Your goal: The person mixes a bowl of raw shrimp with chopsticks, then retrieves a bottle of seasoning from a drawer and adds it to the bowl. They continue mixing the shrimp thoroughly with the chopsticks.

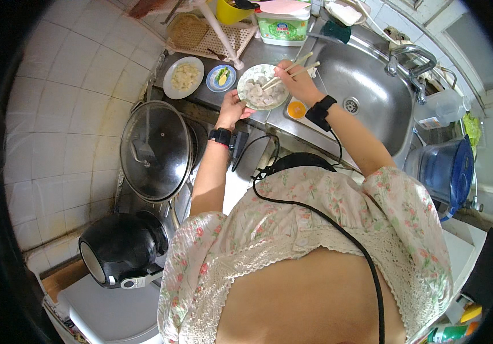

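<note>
My left hand (231,109) grips the near-left rim of a patterned plate (250,103), its fingers under the edge. Pale pieces that look like peeled shrimp (265,95) lie on it. A pair of light chopsticks (298,69) is in my right hand (295,81), with the tips down among the shrimp. To the left, a small blue-rimmed saucer (214,86) holds green and yellow slices. Beyond it sits a white plate (167,84) of pale chopped pieces (185,76). A small container of orange-yellow contents (296,109) stands below my right hand.
A pan with a glass lid (156,150) sits on the stove at left, above a black air fryer (121,249). On the right are a steel sink (358,77) with a faucet (414,64), a clear jug (439,109) and a blue-lidded container (439,172). A green tub (283,28) stands behind.
</note>
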`<state>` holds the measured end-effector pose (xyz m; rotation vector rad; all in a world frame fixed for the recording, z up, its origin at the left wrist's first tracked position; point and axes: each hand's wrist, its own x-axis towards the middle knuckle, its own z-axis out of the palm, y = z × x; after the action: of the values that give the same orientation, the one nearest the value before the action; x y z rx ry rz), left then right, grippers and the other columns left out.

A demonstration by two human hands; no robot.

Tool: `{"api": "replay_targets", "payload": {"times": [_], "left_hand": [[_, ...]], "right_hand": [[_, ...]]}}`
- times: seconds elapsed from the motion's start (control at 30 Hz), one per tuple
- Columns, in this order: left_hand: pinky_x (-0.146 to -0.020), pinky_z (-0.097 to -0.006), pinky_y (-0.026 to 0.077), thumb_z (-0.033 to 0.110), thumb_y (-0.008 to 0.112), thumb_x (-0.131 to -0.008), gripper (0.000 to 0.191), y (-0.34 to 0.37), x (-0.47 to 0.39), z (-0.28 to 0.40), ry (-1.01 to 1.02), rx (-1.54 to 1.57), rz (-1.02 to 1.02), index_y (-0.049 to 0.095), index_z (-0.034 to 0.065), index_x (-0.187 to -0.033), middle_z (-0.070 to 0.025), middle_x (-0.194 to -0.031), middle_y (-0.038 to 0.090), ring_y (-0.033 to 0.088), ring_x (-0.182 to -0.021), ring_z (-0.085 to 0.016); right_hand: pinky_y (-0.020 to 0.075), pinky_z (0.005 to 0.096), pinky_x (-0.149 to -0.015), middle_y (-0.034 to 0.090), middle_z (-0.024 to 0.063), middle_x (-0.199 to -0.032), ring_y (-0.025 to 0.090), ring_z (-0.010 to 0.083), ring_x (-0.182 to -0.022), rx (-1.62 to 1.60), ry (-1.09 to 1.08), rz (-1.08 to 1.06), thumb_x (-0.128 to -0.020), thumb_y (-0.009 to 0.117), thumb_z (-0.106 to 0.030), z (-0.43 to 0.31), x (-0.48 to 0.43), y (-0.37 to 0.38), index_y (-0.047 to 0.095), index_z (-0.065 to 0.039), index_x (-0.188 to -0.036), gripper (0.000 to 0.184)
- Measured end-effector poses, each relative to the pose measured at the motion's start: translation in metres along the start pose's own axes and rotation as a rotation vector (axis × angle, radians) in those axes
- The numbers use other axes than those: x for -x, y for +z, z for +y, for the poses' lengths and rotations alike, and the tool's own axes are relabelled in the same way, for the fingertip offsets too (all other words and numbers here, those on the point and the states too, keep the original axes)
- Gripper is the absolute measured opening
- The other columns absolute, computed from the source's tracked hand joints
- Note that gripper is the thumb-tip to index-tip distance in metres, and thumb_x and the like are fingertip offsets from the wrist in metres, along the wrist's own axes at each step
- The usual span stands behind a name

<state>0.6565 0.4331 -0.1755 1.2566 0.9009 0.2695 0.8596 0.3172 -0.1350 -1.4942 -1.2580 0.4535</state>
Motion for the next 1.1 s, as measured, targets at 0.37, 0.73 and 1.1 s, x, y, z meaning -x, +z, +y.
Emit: {"api": "replay_targets", "payload": {"times": [0.37, 0.73, 1.1], "left_hand": [[-0.053, -0.0221, 0.053, -0.004, 0.044, -0.09, 0.045, -0.002, -0.005, -0.002, 0.012, -0.045, -0.007, 0.036, 0.005, -0.133, -0.0108, -0.115, 0.061, 0.069, -0.072, -0.017], [-0.051, -0.0229, 0.051, -0.003, 0.043, -0.09, 0.043, 0.001, -0.003, 0.001, 0.011, -0.04, 0.028, 0.036, 0.0037, -0.132, -0.0103, -0.113, 0.063, 0.069, -0.07, -0.017], [-0.052, -0.0235, 0.051, -0.003, 0.043, -0.09, 0.043, 0.002, -0.001, -0.001, 0.031, -0.017, 0.026, 0.037, 0.0043, -0.132, -0.0094, -0.113, 0.063, 0.068, -0.069, -0.017]], "right_hand": [[0.0449, 0.0341, -0.063, 0.061, 0.0112, -0.075, 0.057, 0.0234, -0.068, 0.049, 0.138, 0.226, -0.095, 0.051, -0.023, 0.007, 0.014, -0.018, 0.055, -0.002, -0.087, 0.023], [0.0392, 0.0294, -0.063, 0.052, 0.0037, -0.07, 0.048, 0.0132, -0.068, -0.113, 0.06, 0.165, -0.095, 0.052, -0.025, -0.007, 0.004, 0.011, 0.055, -0.002, -0.082, 0.027], [0.0422, 0.0369, -0.06, 0.057, 0.0127, -0.068, 0.055, 0.0259, -0.063, 0.038, 0.051, 0.151, -0.092, 0.055, -0.026, -0.006, -0.007, -0.005, 0.057, -0.001, -0.083, 0.027]]}}
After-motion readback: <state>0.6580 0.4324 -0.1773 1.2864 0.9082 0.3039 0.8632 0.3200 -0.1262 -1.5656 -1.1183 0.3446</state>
